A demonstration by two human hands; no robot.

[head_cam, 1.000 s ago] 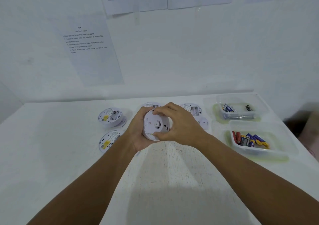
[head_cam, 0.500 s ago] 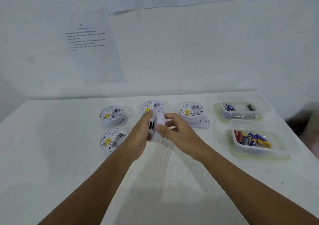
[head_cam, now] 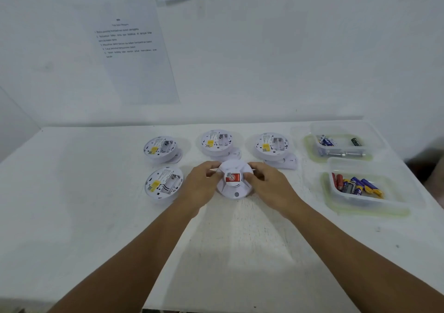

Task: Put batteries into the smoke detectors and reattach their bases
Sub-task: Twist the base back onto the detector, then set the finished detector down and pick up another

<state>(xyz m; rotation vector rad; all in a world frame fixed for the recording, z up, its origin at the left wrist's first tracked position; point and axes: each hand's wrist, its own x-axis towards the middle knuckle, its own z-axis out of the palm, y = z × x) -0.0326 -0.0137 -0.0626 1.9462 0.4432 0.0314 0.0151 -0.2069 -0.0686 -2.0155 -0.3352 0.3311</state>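
Observation:
A white round smoke detector (head_cam: 234,180) with a red sticker on its dome sits face up at the table's middle. My left hand (head_cam: 200,185) grips its left edge and my right hand (head_cam: 269,185) grips its right edge. Several open detectors lie back side up with yellow labels: one at the left (head_cam: 164,184), one at the far left (head_cam: 160,147), one at the far middle (head_cam: 217,142), one at the far right (head_cam: 271,146). Loose white bases (head_cam: 286,162) peek out under the far ones.
Two clear plastic tubs stand on the right of the white table (head_cam: 84,216): the near tub (head_cam: 360,188) holds several red and blue batteries, the far tub (head_cam: 341,144) holds a few batteries. Printed sheets (head_cam: 134,56) hang on the wall behind.
The detector in my hands was turned from on edge to dome side up and lowered toward the table. Both hands moved apart to its sides.

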